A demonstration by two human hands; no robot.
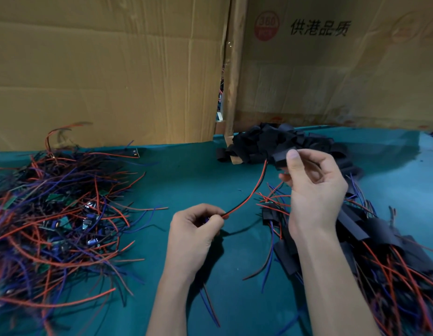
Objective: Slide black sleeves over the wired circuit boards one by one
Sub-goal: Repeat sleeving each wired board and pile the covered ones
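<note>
We judge the job partly done: sleeved boards (370, 234) lie heaped at our right, while a big tangle of bare wired boards (58, 214) waits at our left. Our left hand (196, 229) pinches one board's red-and-black wire (249, 195); our raised right hand (314, 190) pinches a black sleeve (282, 157) threaded over its far end.

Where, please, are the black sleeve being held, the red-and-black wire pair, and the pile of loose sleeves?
black sleeve (282, 159): head view, on its flat face beside the thumb.
red-and-black wire pair (249, 198): head view, mid-span between the hands.
pile of loose sleeves (261, 139): head view, top of the heap.
</note>
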